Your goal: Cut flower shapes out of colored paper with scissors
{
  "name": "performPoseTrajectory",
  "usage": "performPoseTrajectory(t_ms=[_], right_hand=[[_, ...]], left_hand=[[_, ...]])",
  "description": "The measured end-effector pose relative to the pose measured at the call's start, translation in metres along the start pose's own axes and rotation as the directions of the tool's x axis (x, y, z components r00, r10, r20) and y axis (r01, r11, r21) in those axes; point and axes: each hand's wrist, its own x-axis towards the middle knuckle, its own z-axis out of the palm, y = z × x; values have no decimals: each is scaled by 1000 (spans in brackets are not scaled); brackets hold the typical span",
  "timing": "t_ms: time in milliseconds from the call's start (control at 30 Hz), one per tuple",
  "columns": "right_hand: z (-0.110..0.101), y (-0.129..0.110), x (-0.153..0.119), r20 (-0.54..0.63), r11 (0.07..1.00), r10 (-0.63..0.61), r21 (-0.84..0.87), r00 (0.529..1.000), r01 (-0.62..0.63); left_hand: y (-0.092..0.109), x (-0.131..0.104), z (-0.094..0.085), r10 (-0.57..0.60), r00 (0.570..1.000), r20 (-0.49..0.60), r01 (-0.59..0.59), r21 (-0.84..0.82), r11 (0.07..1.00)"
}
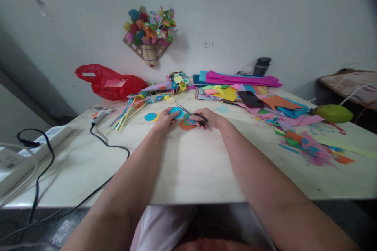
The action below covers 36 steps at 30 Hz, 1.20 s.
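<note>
Near the middle of the table, my left hand (pixel 166 121) pinches a blue paper piece (pixel 176 113) between thumb and fingers. My right hand (pixel 207 117) is closed around the black handles of a pair of scissors (pixel 201 117). Their slim blades point up and left, close to the blue paper. Under the scissors lie several round paper pieces (pixel 186 124) in orange, green and other colours, partly hidden by my right hand. A blue scalloped paper flower (pixel 151 117) rests left of my left hand, with a bit of yellow beside it.
On the left are a glue gun (pixel 101 115) with its black cord, paper strips (pixel 129 113) and a red plastic bag (pixel 110 82). Rightward lie a phone (pixel 250 99), paper scraps (pixel 312 145) and a green fruit (pixel 332 113). Coloured sheets (pixel 241 79) are stacked at the back.
</note>
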Motion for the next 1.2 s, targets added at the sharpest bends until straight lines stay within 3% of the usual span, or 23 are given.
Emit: performPoseTrajectory(t_ms=[667, 1200], right_hand=[[0, 3, 2, 39, 1000, -23, 6, 999, 23], [0, 3, 1, 35, 999, -37, 22, 999, 36]], left_hand=[[4, -4, 4, -84, 996, 25, 84, -6, 996], [-2, -1, 0, -49, 998, 25, 48, 22, 999]])
